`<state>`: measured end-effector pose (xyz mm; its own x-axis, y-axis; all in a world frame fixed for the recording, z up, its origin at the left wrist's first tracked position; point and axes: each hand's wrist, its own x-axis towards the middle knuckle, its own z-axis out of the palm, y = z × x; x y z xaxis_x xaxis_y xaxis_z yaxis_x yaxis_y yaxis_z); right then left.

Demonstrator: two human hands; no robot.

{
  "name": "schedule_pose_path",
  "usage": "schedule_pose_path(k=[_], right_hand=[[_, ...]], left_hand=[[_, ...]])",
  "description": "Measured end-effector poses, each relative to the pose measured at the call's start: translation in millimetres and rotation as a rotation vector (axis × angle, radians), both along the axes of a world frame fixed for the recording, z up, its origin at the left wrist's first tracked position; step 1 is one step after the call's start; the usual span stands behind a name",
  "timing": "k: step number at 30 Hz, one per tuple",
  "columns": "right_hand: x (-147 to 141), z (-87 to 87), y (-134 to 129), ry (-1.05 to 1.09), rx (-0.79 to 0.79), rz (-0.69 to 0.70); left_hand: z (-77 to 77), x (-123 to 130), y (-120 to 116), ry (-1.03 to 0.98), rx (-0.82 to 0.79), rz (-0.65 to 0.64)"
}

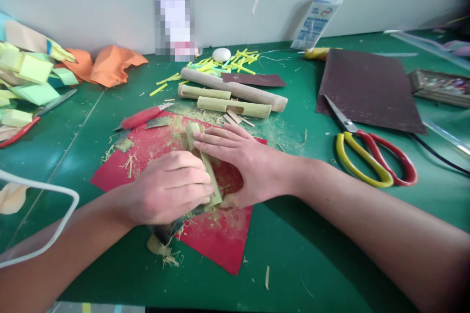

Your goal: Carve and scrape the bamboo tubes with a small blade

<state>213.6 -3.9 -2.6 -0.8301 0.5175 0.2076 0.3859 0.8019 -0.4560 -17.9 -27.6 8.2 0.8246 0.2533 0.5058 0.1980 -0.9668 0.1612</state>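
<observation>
A pale green bamboo piece (215, 187) lies slanted over a red sheet (227, 239) dusted with shavings. My left hand (174, 187) is closed over the piece's left side, its fingers curled; whatever is under the palm is hidden. From the right, my right hand (238, 159) steadies the piece, fingertips at its upper end and thumb by its lower end. A dark object (163, 232) pokes out below my left hand. Just behind lie two cut bamboo tubes (253, 108) and a longer greyish stick (235, 86). A red-handled knife (141, 117) rests at the sheet's upper left.
Scissors (362, 144) with yellow and red handles lie at right, overlapping dark sandpaper (370, 88). Yellow strips (242, 61), a white egg-shaped object (221, 55) and a carton (316, 22) are at the back. Folded papers (33, 68) pile at left. A white loop (69, 205) crosses the left forearm.
</observation>
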Motion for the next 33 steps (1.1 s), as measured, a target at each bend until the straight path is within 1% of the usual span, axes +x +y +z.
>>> schedule_pose_path(k=[4, 8, 11, 13, 16, 17, 21, 25, 27, 29, 32, 33], right_hand=[[-0.1, 0.5, 0.1, 0.005, -0.011, -0.003], [0.8, 1.3, -0.2, -0.004, -0.008, 0.004], [0.7, 1.5, -0.5, 0.001, -0.015, -0.003], [0.3, 1.2, -0.5, 0.010, -0.014, -0.005], [-0.1, 0.6, -0.3, 0.005, -0.005, -0.001], [-0.1, 0.5, -0.2, 0.000, -0.004, -0.001], [0.0, 0.6, -0.3, -0.007, -0.001, -0.011], [0.0, 1.4, -0.3, 0.000, -0.006, -0.007], [-0.2, 1.3, -0.1, 0.003, -0.010, -0.004], [-0.3, 0.7, 0.0, 0.008, -0.007, -0.004], [0.0, -0.3, -0.1, 0.012, -0.002, -0.003], [0.1, -0.4, -0.1, 0.015, -0.003, -0.003]], left_hand=[[-2.1, -0.2, -0.5, -0.033, 0.011, 0.045], [0.1, 3.5, -8.6, -0.018, -0.029, -0.037], [0.7, 4.1, -9.0, -0.017, 0.003, 0.028], [-0.1, 3.6, -8.6, -0.022, 0.015, 0.047], [-1.7, 3.4, -8.6, -0.028, -0.011, -0.020], [-2.1, 3.5, -8.3, -0.029, -0.007, -0.020], [-2.3, 4.8, -5.6, -0.048, 0.046, 0.082], [-0.5, 6.5, -5.4, -0.034, 0.017, 0.020], [0.5, 6.9, -6.0, -0.041, 0.039, 0.065], [1.1, 7.5, -7.6, -0.030, 0.046, 0.081], [0.6, 7.8, -9.8, -0.021, -0.002, -0.002], [0.2, 7.5, -9.5, -0.023, -0.006, -0.010]])
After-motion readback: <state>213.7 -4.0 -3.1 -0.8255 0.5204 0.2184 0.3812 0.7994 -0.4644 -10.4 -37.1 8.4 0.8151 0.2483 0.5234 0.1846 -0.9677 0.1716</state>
